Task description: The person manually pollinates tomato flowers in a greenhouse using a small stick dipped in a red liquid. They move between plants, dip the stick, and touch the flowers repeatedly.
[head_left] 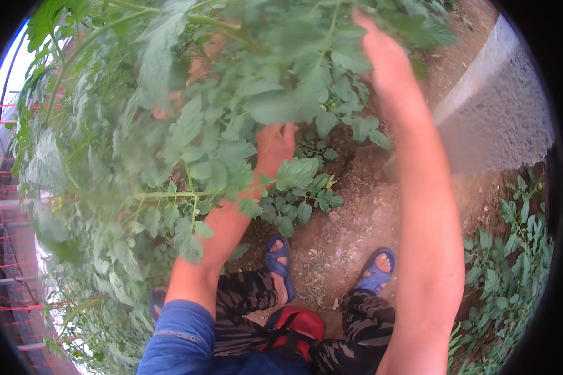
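Note:
Leafy green tomato plants [187, 125] fill the left and upper part of the view. My left hand [276, 142] reaches in among the leaves, low near the soil. Its thumb side shows, but leaves cover the other fingers, so what it grips is hidden. Farther up and to the right, my right hand [385, 59] is at the edge of the foliage. It is smeared by motion, with one digit pointing up and the rest behind leaves. A leafy stem [169, 195] crosses in front of my left forearm.
A pale, translucent plastic sheet [494, 106] stands to the right of my right forearm. Bare brown soil [331, 240] runs between the rows, under my blue sandals [375, 272]. More plants [507, 275] grow at the right. Red strings [3, 201] line the far left.

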`<state>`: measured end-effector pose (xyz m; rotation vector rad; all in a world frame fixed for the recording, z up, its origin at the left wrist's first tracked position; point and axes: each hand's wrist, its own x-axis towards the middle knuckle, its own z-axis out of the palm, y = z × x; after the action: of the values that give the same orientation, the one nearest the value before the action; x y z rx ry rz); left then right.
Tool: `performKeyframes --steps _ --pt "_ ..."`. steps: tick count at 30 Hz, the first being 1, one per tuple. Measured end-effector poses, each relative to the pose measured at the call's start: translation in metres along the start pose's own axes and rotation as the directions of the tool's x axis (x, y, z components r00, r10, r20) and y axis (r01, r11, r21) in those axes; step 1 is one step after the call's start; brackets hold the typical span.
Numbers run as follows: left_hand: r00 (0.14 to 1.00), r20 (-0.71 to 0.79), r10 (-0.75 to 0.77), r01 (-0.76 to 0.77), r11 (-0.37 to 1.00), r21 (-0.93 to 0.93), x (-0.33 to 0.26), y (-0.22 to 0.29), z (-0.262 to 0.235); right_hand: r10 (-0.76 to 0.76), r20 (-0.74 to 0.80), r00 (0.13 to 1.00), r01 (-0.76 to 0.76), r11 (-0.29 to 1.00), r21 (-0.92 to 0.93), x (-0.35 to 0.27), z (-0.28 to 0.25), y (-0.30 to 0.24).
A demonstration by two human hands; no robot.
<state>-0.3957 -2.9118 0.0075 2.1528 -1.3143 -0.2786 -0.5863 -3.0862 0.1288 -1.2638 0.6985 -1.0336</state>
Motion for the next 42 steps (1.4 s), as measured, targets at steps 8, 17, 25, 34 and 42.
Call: performKeyframes --steps 8,17,25,34,42 --pt "0.901 -0.05 0.43 -0.433 0.89 -0.145 -0.046 0.026 -0.057 0.245 -0.027 0.969 -0.234 0.949 0.214 -0.003 0.015 -0.031" --pt "0.772 0.0 0.636 -0.635 0.771 -0.054 -0.135 0.082 -0.14 0.296 -0.243 0.924 -0.27 0.953 0.136 0.004 -0.004 -0.021" --pt "0.828 -0.058 0.557 -0.552 0.795 -0.249 -0.195 0.127 -0.218 0.15 -0.119 0.982 -0.19 0.833 -0.519 -0.022 0.008 -0.088" --pt "0.842 -0.324 0.432 -0.48 0.874 -0.082 -0.177 0.128 -0.244 -0.195 0.266 0.944 0.32 0.74 -0.592 -0.063 0.048 -0.155" --pt "0.84 -0.459 0.288 -0.389 0.911 -0.14 -0.157 0.127 -0.23 -0.115 0.565 0.817 0.556 0.42 -0.717 -0.085 0.118 -0.058"
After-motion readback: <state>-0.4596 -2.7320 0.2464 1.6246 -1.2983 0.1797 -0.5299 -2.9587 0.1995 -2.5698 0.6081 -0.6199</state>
